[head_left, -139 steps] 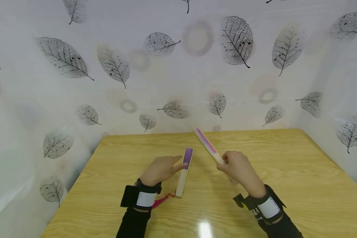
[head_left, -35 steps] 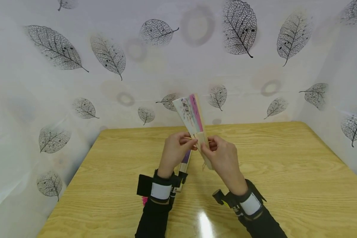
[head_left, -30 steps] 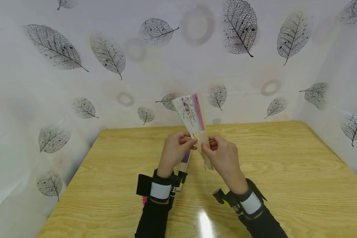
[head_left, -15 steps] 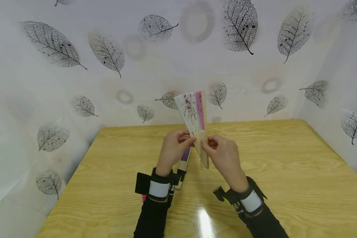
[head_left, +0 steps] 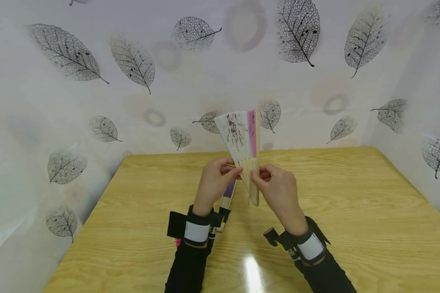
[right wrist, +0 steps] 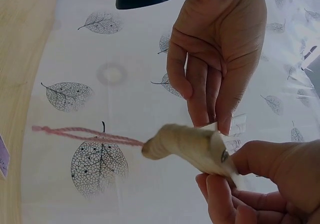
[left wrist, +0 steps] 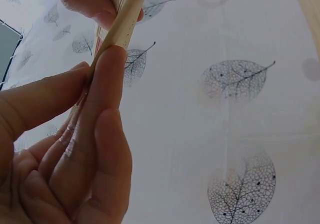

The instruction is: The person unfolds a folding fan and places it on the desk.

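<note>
Both hands hold a folding paper fan [head_left: 242, 138] upright above the wooden table [head_left: 352, 211], partly spread, white with dark print and a pink strip. My left hand [head_left: 214, 185] pinches the wooden ribs [left wrist: 122, 26] on the fan's left side between thumb and fingers. Pinching the ribs on the right side, near the pivot end [right wrist: 192, 146], is my right hand [head_left: 275, 191]; a thin pink tassel cord [right wrist: 85, 132] trails from that end. A second, closed fan [head_left: 227, 195] with a purple top lies on the table under my left hand.
Leaf-patterned white walls [head_left: 95, 101] close in the table on the back, left and right. A pink tassel [head_left: 177, 243] lies beside my left wrist. Bare wood stretches to the right and left of the hands.
The right hand has swung the fan's outer rib more upright, spreading the folds a little wider. Earlier, the left hand left the closed fan on the table and joined the right.
</note>
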Available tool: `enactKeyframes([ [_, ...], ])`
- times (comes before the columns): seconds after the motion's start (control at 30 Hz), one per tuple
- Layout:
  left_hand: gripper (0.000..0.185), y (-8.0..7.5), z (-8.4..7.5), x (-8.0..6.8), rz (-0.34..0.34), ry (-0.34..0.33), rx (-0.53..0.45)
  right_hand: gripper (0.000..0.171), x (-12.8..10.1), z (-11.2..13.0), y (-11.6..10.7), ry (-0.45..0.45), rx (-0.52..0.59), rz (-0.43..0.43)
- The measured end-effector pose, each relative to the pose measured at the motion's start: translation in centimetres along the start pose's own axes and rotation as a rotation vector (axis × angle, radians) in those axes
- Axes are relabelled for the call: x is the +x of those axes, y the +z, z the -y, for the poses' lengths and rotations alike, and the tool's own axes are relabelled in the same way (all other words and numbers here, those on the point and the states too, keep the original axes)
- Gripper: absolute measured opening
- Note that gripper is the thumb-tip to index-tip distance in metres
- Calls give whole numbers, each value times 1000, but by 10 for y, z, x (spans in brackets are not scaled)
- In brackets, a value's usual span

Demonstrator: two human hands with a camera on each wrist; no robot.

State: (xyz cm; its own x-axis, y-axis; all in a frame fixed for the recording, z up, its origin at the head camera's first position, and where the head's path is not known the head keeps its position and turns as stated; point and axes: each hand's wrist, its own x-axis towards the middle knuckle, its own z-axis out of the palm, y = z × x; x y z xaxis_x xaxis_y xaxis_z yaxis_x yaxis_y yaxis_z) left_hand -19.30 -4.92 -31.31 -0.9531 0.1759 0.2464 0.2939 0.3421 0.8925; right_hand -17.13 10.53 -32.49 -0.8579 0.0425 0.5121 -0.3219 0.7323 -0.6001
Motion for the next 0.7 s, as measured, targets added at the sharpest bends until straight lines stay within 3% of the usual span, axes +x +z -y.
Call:
enactKeyframes([
  [0.7,19,-4,2,1,3,-16,-22,20,0,-1,1,9,7,-12],
])
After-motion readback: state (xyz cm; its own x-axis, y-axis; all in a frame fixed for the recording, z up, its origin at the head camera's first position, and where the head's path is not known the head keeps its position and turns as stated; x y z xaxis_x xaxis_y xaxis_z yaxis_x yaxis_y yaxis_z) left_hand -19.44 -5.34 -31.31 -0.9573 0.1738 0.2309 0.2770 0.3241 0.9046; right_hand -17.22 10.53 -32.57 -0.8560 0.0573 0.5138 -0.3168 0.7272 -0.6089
